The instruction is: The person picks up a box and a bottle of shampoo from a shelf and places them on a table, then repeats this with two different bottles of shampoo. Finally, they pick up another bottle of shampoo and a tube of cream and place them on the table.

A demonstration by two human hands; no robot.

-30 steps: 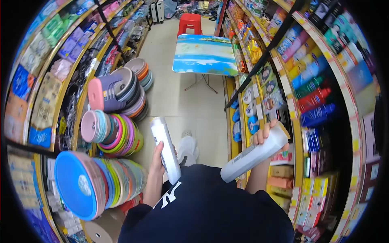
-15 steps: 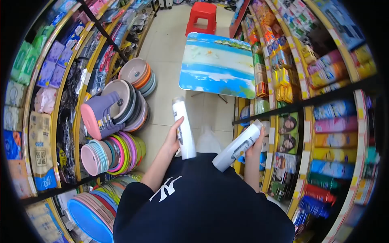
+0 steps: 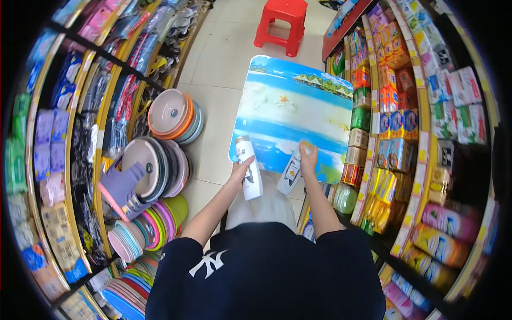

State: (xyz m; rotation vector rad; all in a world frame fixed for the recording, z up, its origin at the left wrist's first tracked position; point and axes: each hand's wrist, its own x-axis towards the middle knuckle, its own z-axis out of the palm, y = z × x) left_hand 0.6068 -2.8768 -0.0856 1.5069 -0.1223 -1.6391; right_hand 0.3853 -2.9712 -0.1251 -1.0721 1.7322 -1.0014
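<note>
From where I'm standing, both hands are occupied, w/ one white bottle apiece. The left hand [image 3: 242, 169] is closed round the left bottle [image 3: 252, 184], abt mid-body; the right hand [image 3: 309, 160] grips the right bottle [image 3: 289, 174] up near its yellowish cap [image 3: 306, 144] (can't make out every finger on that side, tbh). The bottles are apart, bases nearer each other than tops, both a bit tilted, labels partly in view. They're in front of the dark shirt [image 3: 266, 272], overlapping the near side of the beach-print table [image 3: 293, 114] in this view; can't tell if either touches it.

Step in hand, I'd judge: holding the pair side by side at the table. Any move from this pose calls for a firm grip on each, esp. the right one, held so high up, plus a straighter wrist if the bases are to sit flat. The gap btwn them needs minding too, or they could knock.

Nearby: red stool [image 3: 281, 26] past the table, stacked basins [image 3: 169, 113] and a purple-and-pink container [image 3: 124, 186] to the left, packed shelves [image 3: 368, 176] to the right, w/ soaps etc.
</note>
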